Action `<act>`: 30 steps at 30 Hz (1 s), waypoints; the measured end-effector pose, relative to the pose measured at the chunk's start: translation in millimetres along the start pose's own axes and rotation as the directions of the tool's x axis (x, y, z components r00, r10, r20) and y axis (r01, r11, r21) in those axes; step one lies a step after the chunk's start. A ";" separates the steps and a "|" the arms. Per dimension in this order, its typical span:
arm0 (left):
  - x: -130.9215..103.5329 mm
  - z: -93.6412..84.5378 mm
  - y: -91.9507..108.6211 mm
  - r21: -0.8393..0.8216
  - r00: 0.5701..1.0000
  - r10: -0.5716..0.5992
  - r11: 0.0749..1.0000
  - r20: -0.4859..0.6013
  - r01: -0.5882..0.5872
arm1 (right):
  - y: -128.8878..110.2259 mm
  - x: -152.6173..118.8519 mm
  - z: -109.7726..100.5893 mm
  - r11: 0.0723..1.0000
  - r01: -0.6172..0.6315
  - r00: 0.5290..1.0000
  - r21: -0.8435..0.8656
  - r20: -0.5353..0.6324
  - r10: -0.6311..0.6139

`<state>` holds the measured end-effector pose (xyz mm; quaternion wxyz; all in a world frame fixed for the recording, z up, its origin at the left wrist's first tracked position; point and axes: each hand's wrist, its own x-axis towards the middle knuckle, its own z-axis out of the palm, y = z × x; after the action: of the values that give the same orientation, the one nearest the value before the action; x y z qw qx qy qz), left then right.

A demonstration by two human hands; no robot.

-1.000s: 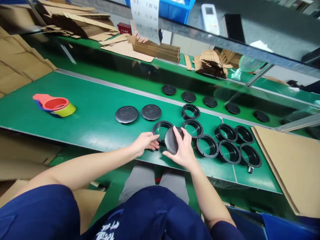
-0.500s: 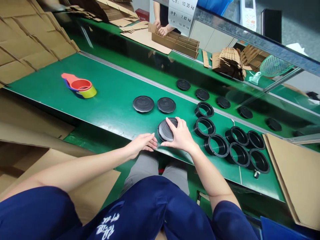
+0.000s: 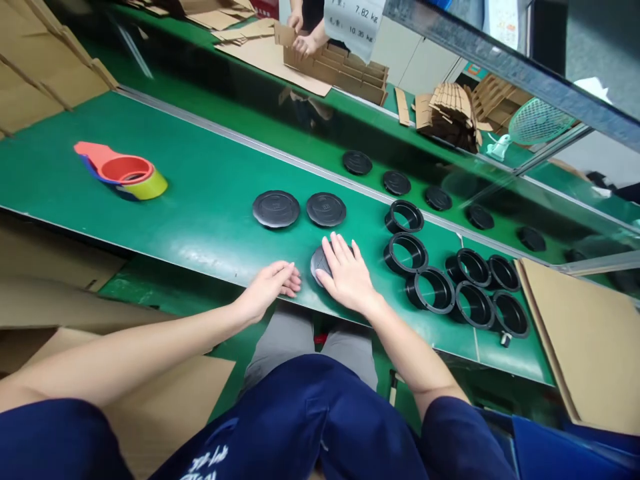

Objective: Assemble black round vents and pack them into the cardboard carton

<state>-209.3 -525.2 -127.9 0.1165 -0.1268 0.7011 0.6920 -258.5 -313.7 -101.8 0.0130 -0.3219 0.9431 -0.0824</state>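
Observation:
My right hand point(image 3: 347, 275) lies flat over a round black lid-like disc point(image 3: 317, 262) near the table's front edge, fingers stretched out and pressing on its top. Most of that disc is hidden beneath the palm. Left of it, my left hand point(image 3: 270, 287) is held empty at the edge, its fingers loosely bent and not touching the disc. Two more black discs, a left one point(image 3: 276, 209) and a right one point(image 3: 326, 209), lie just behind my hands. To the right stand several black open rings, among them a near ring point(image 3: 407, 293) and a far ring point(image 3: 389, 220).
A stack of red, blue and yellow ring-shaped holders point(image 3: 145, 190) rests on the green table point(image 3: 200, 180) at left. Cardboard point(image 3: 580, 340) leans at the right end. Behind runs a glass-like panel with reflected discs; beyond it, another person's hands point(image 3: 305, 43) touch a cardboard divider point(image 3: 340, 70).
My right hand has gone from gripping the disc around its edge to lying flat on top. My left hand stays beside it. The view has shifted slightly.

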 end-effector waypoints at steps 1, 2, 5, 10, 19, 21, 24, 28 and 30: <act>2.1 1.0 2.7 0.125 0.986 0.166 0.979 -0.012 -0.163 | 1.3 4.0 -0.8 1.000 0.003 1.000 0.023 0.012 -0.003; 4.6 3.0 5.5 0.268 0.932 0.361 0.895 0.034 -0.357 | 5.2 11.4 -4.6 0.998 0.001 1.000 0.060 -0.003 -0.001; 15.7 15.6 10.5 0.495 0.554 0.683 0.313 0.475 -0.810 | 36.7 60.4 -29.2 0.924 -0.127 0.984 0.361 -0.075 0.164; 29.0 25.7 -0.1 0.497 0.325 0.532 -0.218 0.782 -0.840 | 129.5 189.9 -59.5 0.434 -0.503 0.755 0.747 0.136 0.641; 23.5 -106.2 -21.2 0.777 0.417 0.771 -0.157 0.482 -0.609 | 186.0 295.6 -21.7 -0.165 -0.387 0.472 0.907 0.348 0.810; 28.2 -131.0 -14.5 0.839 0.481 0.771 -0.122 0.417 -0.531 | 175.7 299.3 -23.2 -0.242 -0.302 0.465 0.922 0.364 0.807; 34.3 -138.1 2.0 0.888 0.514 0.798 -0.056 0.315 -0.457 | 143.1 287.9 -34.2 -0.310 -0.149 0.509 0.939 0.341 0.790; 41.4 -87.3 40.4 0.624 0.578 0.811 0.501 -0.095 -0.600 | 70.5 217.7 -39.2 -0.360 0.009 0.671 0.933 0.262 0.694; 49.3 -50.5 65.3 0.100 0.750 0.611 0.788 -0.254 -0.608 | 34.8 162.4 -30.0 -0.389 0.063 0.781 0.919 0.197 0.592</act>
<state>-277.2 -575.8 -82.4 -0.2123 0.0148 0.7170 0.6638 -410.5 -381.1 -73.3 0.0880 0.1057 0.5037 -0.8528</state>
